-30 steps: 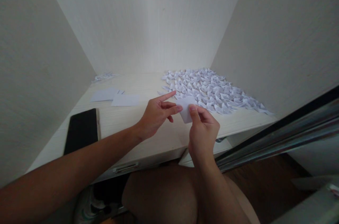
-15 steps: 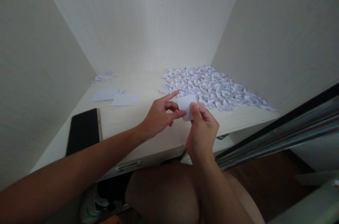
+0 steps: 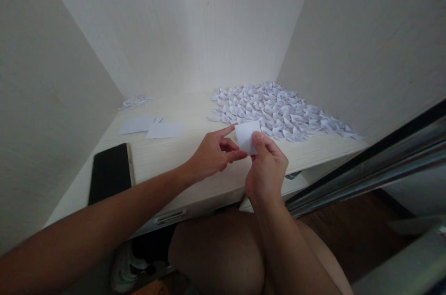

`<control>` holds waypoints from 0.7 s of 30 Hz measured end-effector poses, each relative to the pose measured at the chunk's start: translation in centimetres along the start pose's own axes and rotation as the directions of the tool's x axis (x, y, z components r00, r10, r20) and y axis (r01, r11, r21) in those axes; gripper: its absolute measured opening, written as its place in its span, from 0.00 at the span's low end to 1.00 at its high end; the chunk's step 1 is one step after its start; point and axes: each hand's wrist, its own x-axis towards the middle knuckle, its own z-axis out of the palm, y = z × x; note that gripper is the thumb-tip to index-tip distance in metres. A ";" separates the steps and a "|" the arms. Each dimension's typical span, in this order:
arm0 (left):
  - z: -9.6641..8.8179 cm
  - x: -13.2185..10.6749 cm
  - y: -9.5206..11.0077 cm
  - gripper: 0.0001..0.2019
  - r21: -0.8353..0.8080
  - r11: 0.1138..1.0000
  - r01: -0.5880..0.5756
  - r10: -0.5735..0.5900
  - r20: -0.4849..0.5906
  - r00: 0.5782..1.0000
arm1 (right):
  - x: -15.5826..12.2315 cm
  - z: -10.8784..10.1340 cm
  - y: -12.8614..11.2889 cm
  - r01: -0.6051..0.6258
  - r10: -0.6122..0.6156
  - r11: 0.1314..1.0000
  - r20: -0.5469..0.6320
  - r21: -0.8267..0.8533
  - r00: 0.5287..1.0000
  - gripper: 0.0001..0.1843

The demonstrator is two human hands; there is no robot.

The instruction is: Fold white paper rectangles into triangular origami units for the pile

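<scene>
Both my hands hold one small white paper slip (image 3: 246, 135) just above the front edge of a pale wooden shelf (image 3: 174, 160). My right hand (image 3: 266, 172) pinches its lower right side between thumb and fingers. My left hand (image 3: 214, 153) touches the slip's left edge, index finger stretched along the top and the other fingers curled against it. Behind the slip lies a wide heap of several small folded white paper pieces (image 3: 278, 114).
A black phone (image 3: 109, 172) lies flat at the shelf's left front. Two flat white paper sheets (image 3: 151, 127) rest behind it, and a small cluster of folded pieces (image 3: 135, 101) sits at the back left. White walls close three sides; a metal rail (image 3: 365, 174) runs at right.
Both hands have lifted the paper slip slightly and brought it closer to the folded heap; the left fingers have closed more onto its left edge.
</scene>
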 end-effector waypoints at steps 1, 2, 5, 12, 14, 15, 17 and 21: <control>0.1 0.0 0.0 0.55 0.000 1.000 0.006 -0.006 0.005 1.000 | 0.0 0.0 0.0 -0.004 0.004 1.000 -0.001 0.003 1.000 0.13; 0.1 0.0 0.0 0.55 -0.003 1.000 0.005 -0.005 0.004 1.000 | 0.0 0.0 0.0 -0.010 0.010 1.000 0.002 0.007 1.000 0.13; 0.2 0.0 0.0 0.57 -0.018 1.000 -0.014 0.014 0.005 1.000 | 0.0 0.0 0.0 -0.015 0.015 1.000 -0.004 0.015 1.000 0.13; 0.0 0.0 -0.2 0.56 -0.027 1.000 0.006 -0.007 -0.025 1.000 | -0.1 0.1 -0.3 -0.036 0.035 0.999 0.009 0.032 0.999 0.13; 0.0 0.0 -0.2 0.56 -0.053 0.999 0.013 -0.014 -0.032 0.999 | -0.1 0.1 -0.4 -0.037 0.037 0.999 0.004 0.028 0.999 0.13; 0.0 0.0 -0.2 0.56 -0.062 0.998 0.016 -0.018 -0.033 0.999 | -0.1 0.1 -0.5 -0.039 0.039 0.999 0.004 0.028 0.999 0.13; 0.0 -0.1 -0.2 0.55 -0.070 0.997 0.013 -0.016 -0.038 0.999 | -0.1 0.1 -0.5 -0.040 0.040 0.999 0.013 0.034 0.999 0.13; 0.0 -0.1 -0.2 0.40 -0.068 0.997 -0.026 0.023 -0.034 0.999 | 0.0 0.1 -0.7 -0.034 0.032 0.998 0.027 0.044 0.999 0.13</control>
